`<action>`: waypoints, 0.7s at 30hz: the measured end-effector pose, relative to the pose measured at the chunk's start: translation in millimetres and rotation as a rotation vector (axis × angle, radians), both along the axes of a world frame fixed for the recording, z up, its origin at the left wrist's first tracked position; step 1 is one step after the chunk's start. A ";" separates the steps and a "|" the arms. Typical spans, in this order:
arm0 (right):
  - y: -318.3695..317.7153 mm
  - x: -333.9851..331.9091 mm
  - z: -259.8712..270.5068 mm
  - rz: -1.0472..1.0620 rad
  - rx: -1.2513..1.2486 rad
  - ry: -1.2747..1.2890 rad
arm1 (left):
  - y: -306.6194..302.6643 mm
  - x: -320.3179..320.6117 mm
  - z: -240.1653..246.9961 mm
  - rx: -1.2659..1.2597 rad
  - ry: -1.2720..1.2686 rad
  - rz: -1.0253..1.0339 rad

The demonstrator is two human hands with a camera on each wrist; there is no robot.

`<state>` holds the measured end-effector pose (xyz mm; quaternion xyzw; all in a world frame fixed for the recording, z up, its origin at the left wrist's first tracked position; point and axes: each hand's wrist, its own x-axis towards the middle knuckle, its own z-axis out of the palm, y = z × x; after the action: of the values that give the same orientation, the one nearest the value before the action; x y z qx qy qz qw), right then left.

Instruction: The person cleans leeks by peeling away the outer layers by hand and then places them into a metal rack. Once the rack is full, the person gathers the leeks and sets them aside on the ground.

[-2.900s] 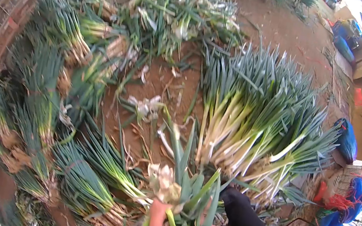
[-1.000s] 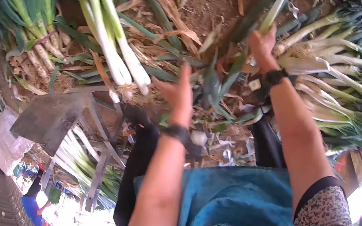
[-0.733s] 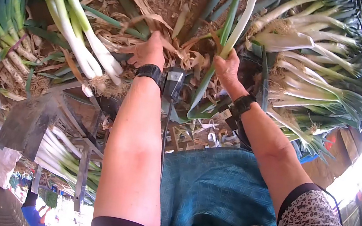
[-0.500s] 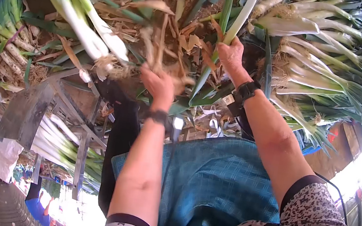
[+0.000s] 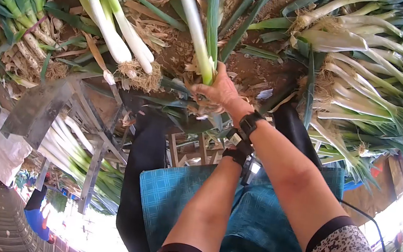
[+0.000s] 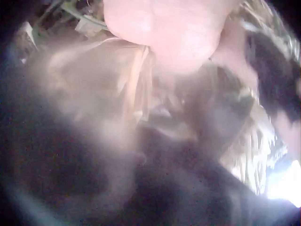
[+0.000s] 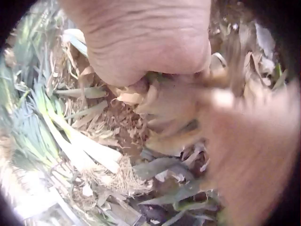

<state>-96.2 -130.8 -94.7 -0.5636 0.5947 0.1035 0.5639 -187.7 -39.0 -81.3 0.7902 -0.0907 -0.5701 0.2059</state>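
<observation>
In the head view my right hand (image 5: 220, 89) grips a leek (image 5: 196, 25), its white shaft tilted up and left and a green leaf beside it. My left hand is mostly hidden there behind the right wrist. The right wrist view shows the blurred left hand (image 7: 254, 155) at the dry, papery leaves (image 7: 174, 108) below the right fist. In the left wrist view, dry leaves (image 6: 136, 80) hang from under the left hand (image 6: 164, 33), its fingers mostly out of sight.
White-shafted leeks (image 5: 112, 22) with roots lie left, beside a tied bundle (image 5: 30, 41). A large pile of leeks (image 5: 365, 88) lies right. A metal stand (image 5: 41, 106) is at lower left, a blue apron (image 5: 175, 190) over the lap. Husks and leaves litter the soil.
My left hand, pulling a blurred bunch of dry leaves half a second ago, has moved right, beneath the right hand. The right hand has shifted left and down, and the leek leans left.
</observation>
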 end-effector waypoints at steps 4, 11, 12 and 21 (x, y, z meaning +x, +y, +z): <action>-15.9 -4.2 -11.2 0.210 0.186 0.064 | -9.0 27.8 17.0 -0.179 0.019 0.034; -290.2 24.0 141.6 0.767 -0.792 0.010 | -159.4 86.8 187.6 -0.720 -0.163 0.083; -355.0 23.7 189.7 0.720 -0.973 0.032 | -166.9 92.8 216.5 -0.718 -0.174 0.112; -408.7 -71.6 345.4 0.686 -1.229 0.218 | -23.1 19.7 304.5 -0.406 0.357 -0.627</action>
<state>-167.9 -539.5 250.7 -0.9215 0.3874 -0.0232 0.0170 -168.0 -62.0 223.2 0.5563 -0.4002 -0.7040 0.1864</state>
